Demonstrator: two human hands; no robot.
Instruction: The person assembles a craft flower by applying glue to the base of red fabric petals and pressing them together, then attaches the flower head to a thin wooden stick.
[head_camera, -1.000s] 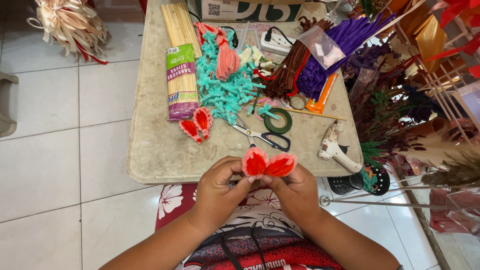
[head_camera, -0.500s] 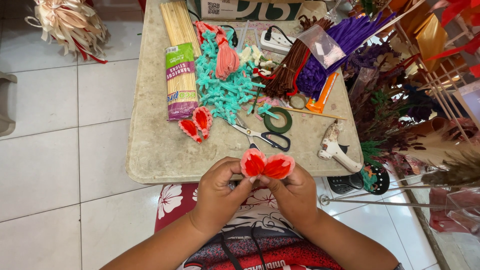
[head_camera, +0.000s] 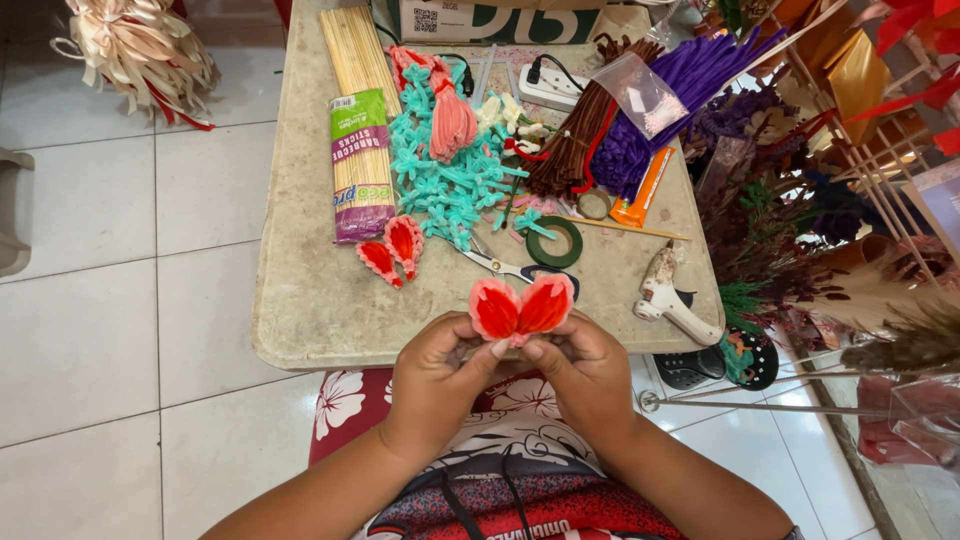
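Observation:
Both my hands meet just in front of the table's near edge, pinching the base of a pair of red and pink fuzzy petals (head_camera: 520, 309) made of bent craft wire. My left hand (head_camera: 435, 372) grips the left petal's base. My right hand (head_camera: 585, 368) grips the right petal's base. The petals fan upward in a V. Two more finished red petals (head_camera: 393, 247) lie on the table (head_camera: 310, 300) a little further back, to the left.
On the table lie a pack of bamboo sticks (head_camera: 358, 130), teal fuzzy wire pieces (head_camera: 450, 180), scissors (head_camera: 515, 268), a green tape roll (head_camera: 554, 243), a glue gun (head_camera: 672, 298), brown and purple wire bundles (head_camera: 650, 100) and a power strip (head_camera: 545, 85). Flower decorations crowd the right side.
The petals and both hands stay in nearly the same place; the fingers shift slightly at the petals' base.

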